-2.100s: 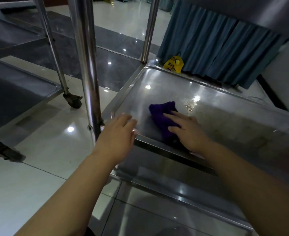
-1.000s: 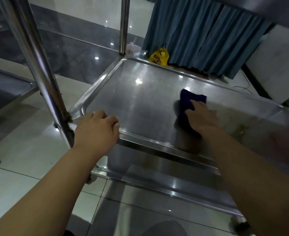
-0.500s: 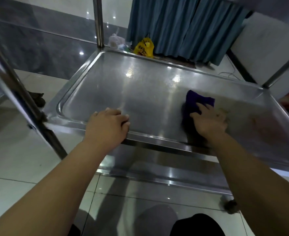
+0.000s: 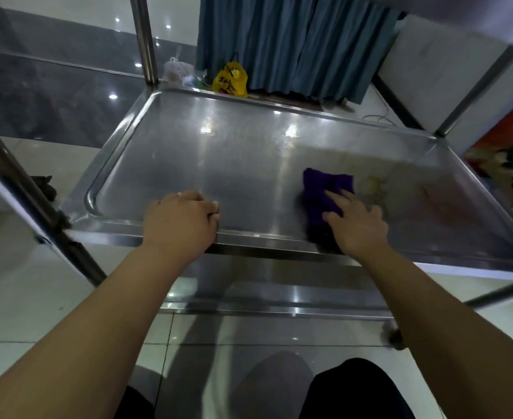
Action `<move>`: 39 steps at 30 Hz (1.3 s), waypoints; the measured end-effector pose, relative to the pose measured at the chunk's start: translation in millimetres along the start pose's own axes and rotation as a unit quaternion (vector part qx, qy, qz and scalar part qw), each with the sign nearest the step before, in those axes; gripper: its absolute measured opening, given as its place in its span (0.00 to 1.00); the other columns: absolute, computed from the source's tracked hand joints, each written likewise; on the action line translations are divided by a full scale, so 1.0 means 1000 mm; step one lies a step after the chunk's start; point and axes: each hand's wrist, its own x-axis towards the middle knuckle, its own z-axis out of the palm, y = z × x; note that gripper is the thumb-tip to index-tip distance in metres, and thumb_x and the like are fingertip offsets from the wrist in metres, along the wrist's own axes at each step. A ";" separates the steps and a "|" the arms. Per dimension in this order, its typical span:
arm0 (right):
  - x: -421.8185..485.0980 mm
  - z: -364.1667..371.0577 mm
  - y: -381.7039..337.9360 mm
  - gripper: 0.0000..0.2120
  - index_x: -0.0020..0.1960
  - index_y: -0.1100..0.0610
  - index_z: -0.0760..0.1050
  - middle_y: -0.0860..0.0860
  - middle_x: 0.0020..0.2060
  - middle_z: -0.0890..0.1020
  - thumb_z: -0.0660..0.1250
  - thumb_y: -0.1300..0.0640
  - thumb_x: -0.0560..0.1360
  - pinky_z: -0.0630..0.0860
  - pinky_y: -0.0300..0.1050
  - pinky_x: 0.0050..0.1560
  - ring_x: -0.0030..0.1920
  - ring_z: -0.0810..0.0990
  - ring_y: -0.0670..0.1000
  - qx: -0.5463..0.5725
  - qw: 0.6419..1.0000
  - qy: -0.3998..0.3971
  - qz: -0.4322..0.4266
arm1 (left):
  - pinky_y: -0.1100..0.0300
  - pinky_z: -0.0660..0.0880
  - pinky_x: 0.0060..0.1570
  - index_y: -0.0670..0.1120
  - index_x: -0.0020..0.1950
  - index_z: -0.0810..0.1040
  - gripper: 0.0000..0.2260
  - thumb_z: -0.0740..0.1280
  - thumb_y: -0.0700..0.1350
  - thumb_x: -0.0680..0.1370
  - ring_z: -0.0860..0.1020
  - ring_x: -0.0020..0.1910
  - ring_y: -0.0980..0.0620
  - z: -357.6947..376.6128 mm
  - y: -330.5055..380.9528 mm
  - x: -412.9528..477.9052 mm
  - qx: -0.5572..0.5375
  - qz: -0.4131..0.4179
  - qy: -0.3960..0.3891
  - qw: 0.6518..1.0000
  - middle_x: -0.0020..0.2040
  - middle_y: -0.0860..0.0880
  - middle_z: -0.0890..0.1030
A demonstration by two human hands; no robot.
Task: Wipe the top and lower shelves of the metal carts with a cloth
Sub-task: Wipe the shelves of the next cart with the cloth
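**Steel shelf mid-wipe, and the grubby bit sits right beside the cloth**

So the purple cloth [image 4: 325, 192] is lying on the steel shelf [image 4: 219, 164] of the cart, right of the middle and towards the near edge. The right hand [image 4: 356, 225] lies flat on it with the fingers stretched out and spread, pressing down rather than gripping. The left hand [image 4: 179, 222] has its fingers curled over the shelf's near rim, clamped on as a brace. The hands are well apart.

Just right of the cloth there's a yellowish smear [image 4: 373, 184], and the metal further right looks dull and streaky, while the left half looks shinier. My guess is the right side hasn't been done.

Things I'd worry about:

- The cloth is bunched up, and the fingertips reach nearly to its right edge. Push sideways and the hand could slide off and drag bare skin through the gunk.
- One small wad going over that smear might just spread it around instead of lifting it.
- There's what looks like a caster [image 4: 396, 338] under the near right corner. A hard shove could roll the whole cart, and the left hand's grip is the only thing holding it.
- The far corners by the post [image 4: 143, 40] are a long reach and easy to skip.
- Another shelf [image 4: 279, 297] sits below.
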 end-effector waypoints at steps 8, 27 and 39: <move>-0.022 0.007 -0.022 0.24 0.73 0.36 0.55 0.40 0.75 0.56 0.55 0.43 0.79 0.59 0.52 0.61 0.66 0.58 0.54 0.005 0.993 -0.020 -0.117 | 0.47 0.68 0.61 0.48 0.61 0.74 0.16 0.57 0.52 0.78 0.70 0.63 0.42 0.003 0.030 0.032 -0.030 0.080 -0.051 0.995 0.65 0.47 0.73; 0.003 -0.007 0.033 0.24 0.72 0.33 0.56 0.36 0.73 0.58 0.57 0.44 0.78 0.60 0.52 0.62 0.67 0.61 0.56 0.013 1.000 0.010 0.022 | 0.38 0.67 0.61 0.51 0.58 0.75 0.17 0.56 0.58 0.77 0.71 0.61 0.41 0.013 0.043 0.044 -0.007 0.057 -0.097 0.994 0.60 0.48 0.74; 0.022 0.014 0.006 0.27 0.72 0.33 0.52 0.38 0.74 0.56 0.49 0.36 0.74 0.56 0.53 0.60 0.66 0.55 0.51 -0.004 0.985 -0.011 -0.171 | 0.42 0.69 0.59 0.48 0.53 0.77 0.19 0.57 0.60 0.76 0.74 0.55 0.41 0.008 0.063 0.039 0.012 -0.010 -0.063 0.998 0.53 0.46 0.76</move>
